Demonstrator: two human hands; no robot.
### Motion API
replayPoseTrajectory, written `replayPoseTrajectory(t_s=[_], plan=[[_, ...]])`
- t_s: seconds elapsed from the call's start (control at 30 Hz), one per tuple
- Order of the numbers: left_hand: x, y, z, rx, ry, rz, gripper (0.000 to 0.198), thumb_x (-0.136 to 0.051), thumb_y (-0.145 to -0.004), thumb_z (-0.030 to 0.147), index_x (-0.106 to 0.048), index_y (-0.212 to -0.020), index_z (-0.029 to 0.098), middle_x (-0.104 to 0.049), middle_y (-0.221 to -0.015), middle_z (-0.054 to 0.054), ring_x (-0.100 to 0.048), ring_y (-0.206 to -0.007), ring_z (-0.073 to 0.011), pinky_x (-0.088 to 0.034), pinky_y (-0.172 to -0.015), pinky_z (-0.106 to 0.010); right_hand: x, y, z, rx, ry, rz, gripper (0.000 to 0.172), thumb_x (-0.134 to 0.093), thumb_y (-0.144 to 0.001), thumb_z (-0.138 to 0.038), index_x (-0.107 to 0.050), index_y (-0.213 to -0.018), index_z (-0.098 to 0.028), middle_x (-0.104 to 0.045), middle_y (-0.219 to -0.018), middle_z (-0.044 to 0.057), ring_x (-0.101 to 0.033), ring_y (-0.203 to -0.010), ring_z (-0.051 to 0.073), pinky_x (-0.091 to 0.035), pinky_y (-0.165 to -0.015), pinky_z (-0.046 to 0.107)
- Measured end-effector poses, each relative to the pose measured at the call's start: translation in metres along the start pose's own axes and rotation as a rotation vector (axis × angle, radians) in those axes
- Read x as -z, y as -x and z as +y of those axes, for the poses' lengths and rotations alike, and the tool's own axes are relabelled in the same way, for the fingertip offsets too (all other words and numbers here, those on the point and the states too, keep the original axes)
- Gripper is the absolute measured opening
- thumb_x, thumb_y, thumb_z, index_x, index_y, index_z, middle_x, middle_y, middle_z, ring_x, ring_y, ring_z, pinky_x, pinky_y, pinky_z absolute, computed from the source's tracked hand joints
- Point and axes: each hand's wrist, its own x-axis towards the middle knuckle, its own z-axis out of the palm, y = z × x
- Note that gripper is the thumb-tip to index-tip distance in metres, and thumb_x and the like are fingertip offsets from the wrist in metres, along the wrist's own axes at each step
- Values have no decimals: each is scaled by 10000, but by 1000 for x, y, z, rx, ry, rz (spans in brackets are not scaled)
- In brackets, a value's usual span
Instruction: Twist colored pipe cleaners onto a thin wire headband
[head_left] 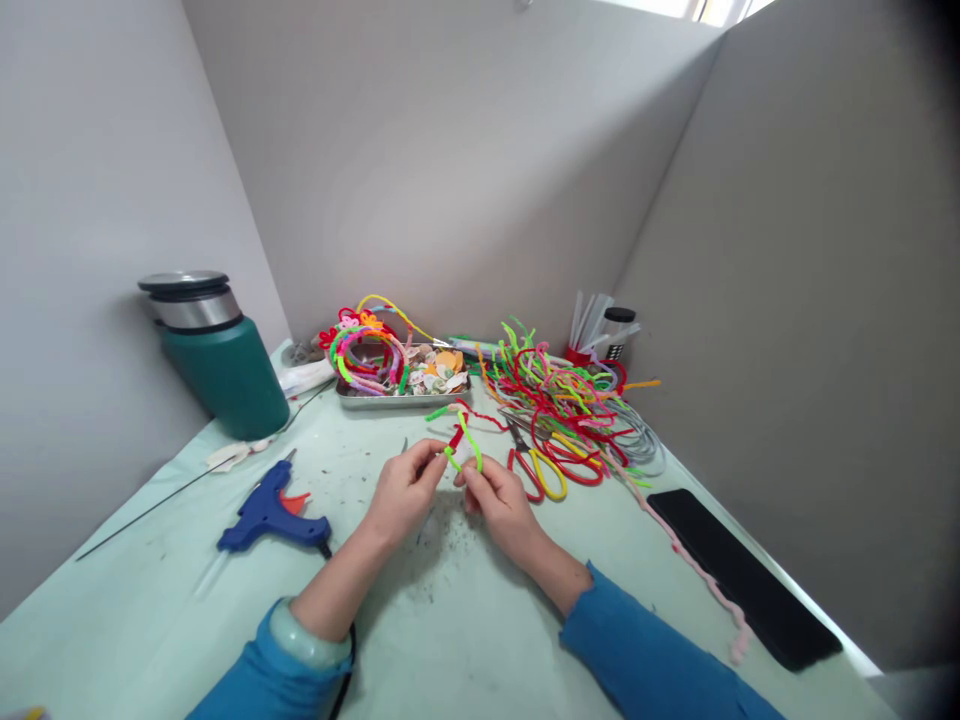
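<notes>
A bright green pipe cleaner [471, 440], bent into a loop, runs between my two hands over the middle of the table. My left hand [405, 492] pinches it at the left end, where a short red piece [456, 437] rises beside the fingertips. My right hand [496, 497] is closed on the green pipe cleaner's right side, thumb against fingers. Just beyond the hands lie a thin red pipe cleaner [487, 416] and a darker green bit [436, 413]. Scissors with red handles [525, 474] and a yellow-handled pair [553, 482] rest right of my right hand.
A blue glue gun [271, 512] lies at left, near a green bottle [225, 375]. Behind stands a metal tray [405, 400] of finished loops and small cutouts. A heap of colourful pipe cleaners [551, 390] fills the back right. A black phone-like slab [739, 575] lies at right.
</notes>
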Motion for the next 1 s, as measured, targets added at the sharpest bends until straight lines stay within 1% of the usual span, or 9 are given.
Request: replayPoseTrajectory(t_s=[0.13, 0.3, 0.47, 0.53, 0.63, 0.73, 0.83, 0.9, 1.0], plan=[[-2, 0, -2, -4, -6, 15, 222, -511, -785, 357, -608, -852, 169, -587, -669, 12, -489, -582, -115, -369, -553, -195, -2, -3, 8, -68, -35, 2, 289, -433, -859, -402, -590, -773, -175, -489, -515, -34, -450, -471, 100, -354, -473, 205], [-3, 0, -4, -40, -28, 36, 228, -514, -788, 365, -619, -823, 166, -605, -697, 5, -499, -592, -112, -376, -562, -190, -3, -3, 6, -60, -53, -29, 277, -451, -854, -395, -599, -772, -176, -482, -529, -34, -446, -478, 96, -361, -474, 204], [-1, 0, -4, -52, -29, 61, 228, -507, -792, 357, -625, -814, 163, -587, -680, 8, -487, -587, -113, -371, -554, -188, -2, -1, 0, -24, -139, -27, 246, -456, -856, -381, -603, -870, -184, -525, -669, -14, -432, -470, 79, -342, -444, 201], [-1, -1, -4, -42, -32, 71, 225, -506, -791, 349, -624, -811, 158, -578, -670, 7, -482, -584, -111, -368, -546, -187, -1, 0, 0, -10, -136, -39, 254, -452, -860, -381, -612, -906, -189, -521, -678, -13, -423, -465, 78, -332, -437, 202], [-1, -1, -4, -39, -77, 94, 225, -506, -791, 336, -628, -805, 148, -577, -651, 5, -475, -566, -107, -364, -535, -187, -1, 0, 1, 47, -38, -78, 255, -448, -866, -365, -634, -894, -192, -518, -692, -7, -436, -494, 84, -348, -471, 212], [-2, 0, -3, -65, -154, 112, 216, -503, -792, 309, -643, -799, 145, -599, -638, 3, -481, -546, -101, -366, -531, -187, 1, -2, 1, 146, 123, -118, 254, -442, -876, -331, -642, -828, -182, -518, -702, 7, -466, -568, 106, -374, -538, 226], [-2, 1, -2, -119, -248, 104, 192, -501, -790, 266, -660, -811, 161, -653, -710, -8, -526, -581, -103, -380, -566, -188, 3, -3, 0, 246, 265, -127, 252, -421, -889, -292, -628, -803, -176, -508, -682, 16, -481, -647, 133, -380, -602, 245], [-1, 2, -1, -161, -343, 81, 178, -494, -785, 225, -663, -765, 173, -664, -726, -9, -539, -603, -107, -375, -579, -192, 4, -2, 0, 300, 336, -139, 247, -414, -892, -276, -617, -793, -178, -503, -678, 19, -477, -661, 139, -376, -615, 252], [0, 3, 0, -187, -467, 46, 212, -477, -778, 180, -640, -643, 173, -630, -628, -2, -518, -575, -110, -348, -554, -200, 4, -1, 0, 342, 388, -175, 250, -415, -890, -271, -610, -763, -181, -501, -674, 20, -471, -657, 140, -373, -615, 254]])
